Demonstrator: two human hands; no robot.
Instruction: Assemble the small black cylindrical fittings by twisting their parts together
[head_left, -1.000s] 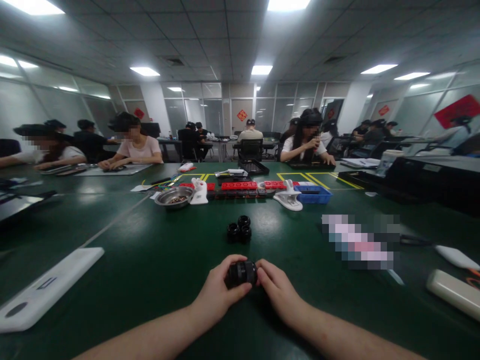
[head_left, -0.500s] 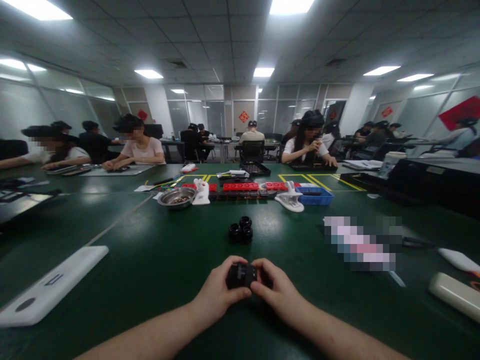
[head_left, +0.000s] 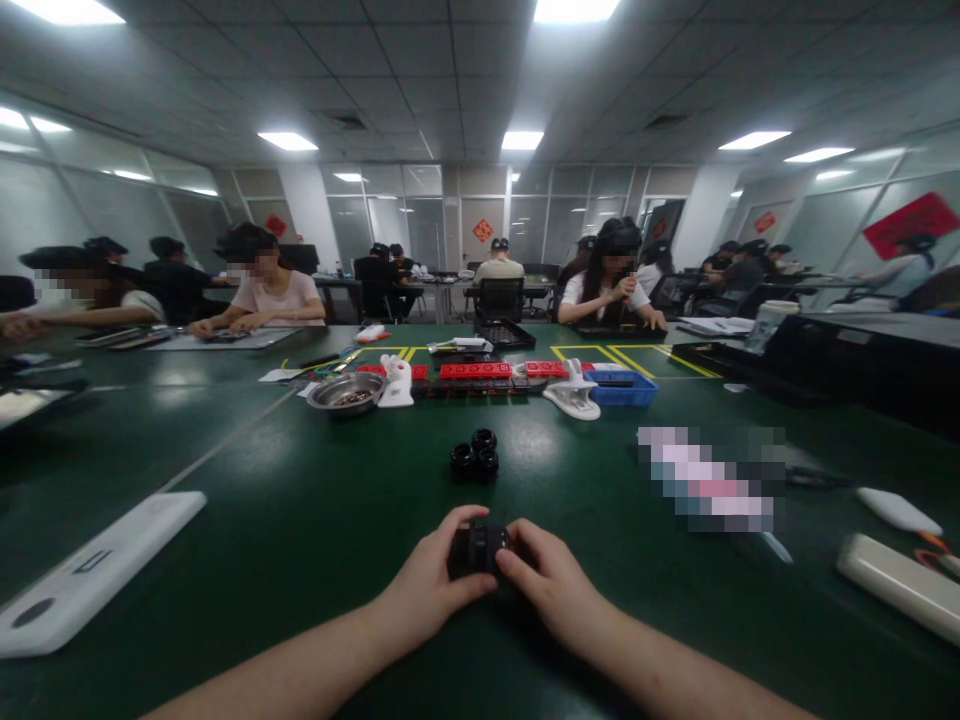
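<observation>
Just above the near part of the table, a black cylinder that looks like a camera lens (head_left: pixel 480 549) lies on its side between my two hands. My left hand (head_left: pixel 431 575) is wrapped round its left end, thumb below and fingers above. The fingers of my right hand (head_left: pixel 541 572) close on its right end, the thumb pressed against its near side. My fingers cover both ends. Beyond my hands, three glossy black ring-shaped parts (head_left: pixel 475 458) stand grouped together on the green table (head_left: pixel 360 500).
Farther off are a metal bowl (head_left: pixel 347 396) of small parts, white clamps (head_left: pixel 574 392), red strips (head_left: pixel 474 371) and a blue tray (head_left: pixel 624 388). A white slab-like device (head_left: pixel 105 575) lies left; a cream case (head_left: pixel 900 585) lies right. Other people sit across the table.
My right thumb and fingers have shifted on the black lens, and my left fingers have lifted slightly at its top. The whole view has slid a little to the left.
</observation>
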